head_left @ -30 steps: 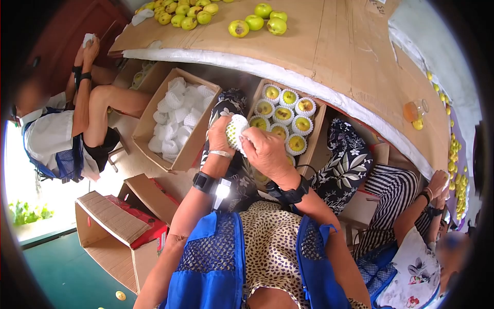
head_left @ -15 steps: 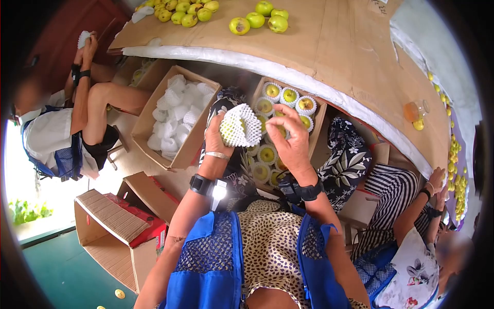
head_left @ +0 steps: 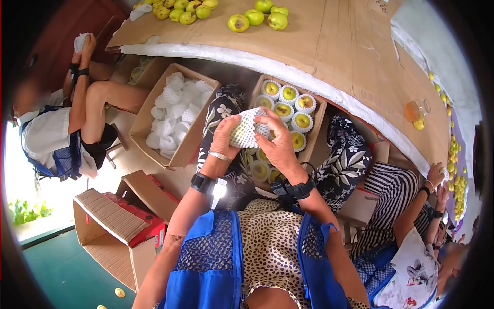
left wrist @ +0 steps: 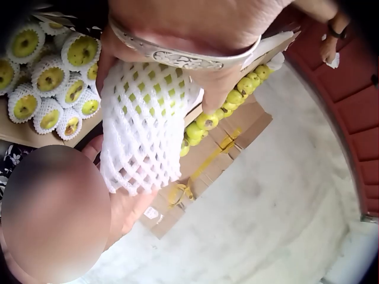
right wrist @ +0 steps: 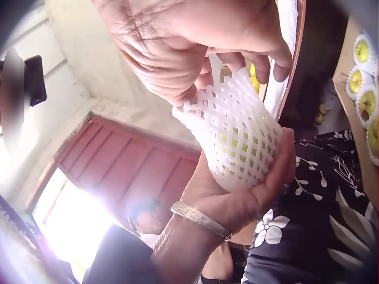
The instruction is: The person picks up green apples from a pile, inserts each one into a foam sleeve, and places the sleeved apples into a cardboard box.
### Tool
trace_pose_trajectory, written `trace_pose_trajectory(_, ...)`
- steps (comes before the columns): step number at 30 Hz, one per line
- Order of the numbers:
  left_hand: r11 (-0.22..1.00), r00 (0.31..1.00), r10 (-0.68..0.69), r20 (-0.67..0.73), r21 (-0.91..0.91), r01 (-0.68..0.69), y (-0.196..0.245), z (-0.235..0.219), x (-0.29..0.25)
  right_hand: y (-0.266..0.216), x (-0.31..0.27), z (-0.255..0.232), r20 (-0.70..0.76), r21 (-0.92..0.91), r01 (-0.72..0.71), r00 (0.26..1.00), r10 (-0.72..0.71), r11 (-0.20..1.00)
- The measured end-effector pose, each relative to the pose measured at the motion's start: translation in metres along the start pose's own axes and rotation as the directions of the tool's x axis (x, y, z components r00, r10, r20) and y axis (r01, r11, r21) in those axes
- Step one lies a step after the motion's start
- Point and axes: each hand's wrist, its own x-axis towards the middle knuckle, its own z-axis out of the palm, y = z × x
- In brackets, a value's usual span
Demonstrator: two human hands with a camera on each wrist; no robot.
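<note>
White foam sleeve (head_left: 243,135) and green apple (right wrist: 235,147) are being held between both hands, above the lap and near the carton (head_left: 315,135) in which other sleeved apples (head_left: 283,110) are being stored. From underneath and the side, the weight is being borne by the left hand (head_left: 226,135), its fingers being curled round the covered fruit, apparently so that the sleeve's loose end is being left within reach. That end is being pinched by the right hand (head_left: 280,147), whose fingers are being bent with little gap at the rim, probably so that the netting is being steadied or shaped.

The apple's yellow-green skin is being shown only through diamond-shaped openings. Around its rounded lower part the mesh is being stretched, while towards the uneven, scalloped rim it is being gathered loosely. Any stem or blemish is being hidden by the netting.
</note>
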Motion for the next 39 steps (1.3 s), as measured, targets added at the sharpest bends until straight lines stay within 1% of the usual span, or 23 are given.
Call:
trace_pose_trajectory(4, 0.992, 0.997, 0.066, -0.044, 0.113, -0.060, -0.001, -0.002, 0.000, -0.003, 0.003, 0.002, 0.038, -0.007, 0.019, 0.999, -0.019, 1.000)
trace_pose_trajectory(7, 0.975, 0.985, 0.173, -0.026, 0.148, -0.168, -0.010, -0.007, 0.003, -0.002, 0.004, 0.005, 0.065, -0.046, 0.057, 0.996, -0.054, 0.997)
trace_pose_trajectory(10, 0.962, 0.981, 0.191, -0.028, 0.203, -0.181, -0.010, -0.007, 0.004, -0.002, 0.005, 0.008, 0.077, -0.091, 0.075, 0.995, -0.068, 0.993)
trace_pose_trajectory(13, 0.971, 0.974, 0.203, -0.097, 0.150, -0.187, -0.009, 0.003, -0.001, -0.008, 0.008, 0.009, 0.085, -0.136, 0.070, 0.995, -0.059, 0.988)
trace_pose_trajectory(15, 0.964, 0.968, 0.220, -0.123, 0.181, -0.196, -0.008, 0.007, -0.004, -0.014, 0.008, 0.012, 0.078, -0.152, 0.050, 0.996, -0.038, 0.987)
trace_pose_trajectory(18, 0.955, 0.962, 0.226, -0.155, 0.229, -0.188, -0.006, 0.005, -0.002, -0.010, 0.007, 0.015, 0.090, -0.276, 0.101, 0.993, -0.079, 0.956)
trace_pose_trajectory(19, 0.953, 0.961, 0.223, -0.167, 0.244, -0.179, -0.005, 0.004, -0.002, -0.012, 0.008, 0.015, 0.110, -0.306, 0.080, 0.993, -0.048, 0.949)
trace_pose_trajectory(21, 0.874, 0.959, 0.271, -0.079, 0.437, -0.211, -0.001, 0.007, -0.007, -0.017, 0.010, 0.014, 0.146, -0.370, 0.036, 0.989, 0.020, 0.928)
trace_pose_trajectory(22, 0.819, 0.957, 0.287, -0.029, 0.526, -0.230, 0.001, 0.010, -0.009, -0.017, 0.010, 0.014, 0.166, -0.395, 0.049, 0.986, 0.019, 0.917)
trace_pose_trajectory(23, 0.857, 0.964, 0.265, -0.025, 0.464, -0.224, 0.001, 0.011, -0.009, -0.016, 0.010, 0.013, 0.186, -0.419, 0.062, 0.982, 0.019, 0.906)
trace_pose_trajectory(24, 0.859, 0.970, 0.243, -0.010, 0.466, -0.210, 0.000, 0.013, -0.010, -0.016, 0.010, 0.013, 0.205, -0.443, 0.076, 0.979, 0.019, 0.894)
trace_pose_trajectory(26, 0.862, 0.978, 0.207, 0.017, 0.470, -0.190, 0.000, 0.015, -0.011, -0.016, 0.012, 0.009, 0.170, -0.338, 0.089, 0.985, -0.032, 0.937)
trace_pose_trajectory(27, 0.901, 0.982, 0.188, 0.021, 0.393, -0.181, 0.003, 0.016, -0.011, -0.016, 0.013, 0.006, 0.151, -0.283, 0.098, 0.987, -0.056, 0.954)
trace_pose_trajectory(29, 0.952, 0.988, 0.100, 0.118, 0.278, -0.129, 0.011, 0.016, -0.016, -0.015, 0.016, -0.003, 0.141, -0.076, -0.109, 0.983, 0.119, 0.991)
trace_pose_trajectory(30, 0.971, 0.984, 0.055, 0.171, 0.222, -0.093, 0.014, 0.018, -0.018, -0.014, 0.016, -0.008, 0.146, 0.029, -0.215, 0.967, 0.208, 0.976)
trace_pose_trajectory(31, 0.981, 0.973, 0.039, 0.226, 0.176, -0.080, 0.015, 0.017, -0.018, -0.012, 0.014, -0.013, 0.126, 0.028, -0.289, 0.951, 0.283, 0.957)
trace_pose_trajectory(34, 0.995, 0.954, 0.001, 0.299, 0.092, -0.030, 0.022, 0.035, -0.029, 0.005, 0.009, -0.013, 0.104, 0.310, -0.308, 0.951, 0.290, 0.899)
trace_pose_trajectory(35, 0.997, 0.951, -0.002, 0.310, 0.072, -0.022, 0.021, 0.037, -0.029, 0.008, 0.007, -0.013, 0.134, 0.343, -0.293, 0.956, 0.262, 0.892)
trace_pose_trajectory(38, 1.000, 0.960, -0.008, 0.281, 0.030, 0.000, 0.017, 0.022, -0.014, 0.009, 0.002, -0.013, 0.163, 0.428, -0.362, 0.932, 0.323, 0.828)
trace_pose_trajectory(39, 0.999, 0.956, -0.027, 0.292, 0.044, 0.015, 0.019, 0.020, -0.011, 0.006, 0.000, -0.011, 0.139, 0.416, -0.329, 0.944, 0.298, 0.848)
